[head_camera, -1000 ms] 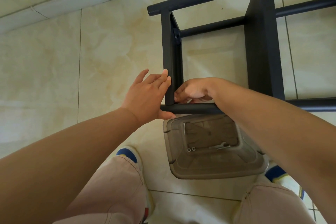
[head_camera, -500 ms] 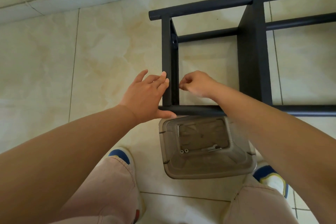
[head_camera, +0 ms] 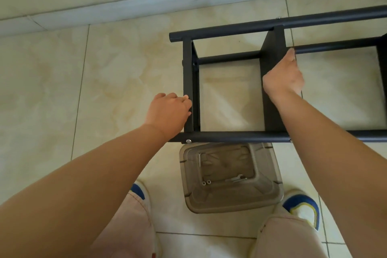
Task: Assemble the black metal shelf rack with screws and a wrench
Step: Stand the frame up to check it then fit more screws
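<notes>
Below rack (head_camera: 230, 136) | clear tub (head_camera: 270, 201) | holds wrench (head_camera: 236, 178), screw (head_camera: 199, 159), washers (head_camera: 206, 182)

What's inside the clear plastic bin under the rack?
Inside the clear bin: one long screw, two small washers or nuts, a small wrench. The rack's front tube covers the bin's far edge.

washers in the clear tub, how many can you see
2, side by side on the floor of the tub: one and one, left of the wrench. More could hide under the rack.
</notes>
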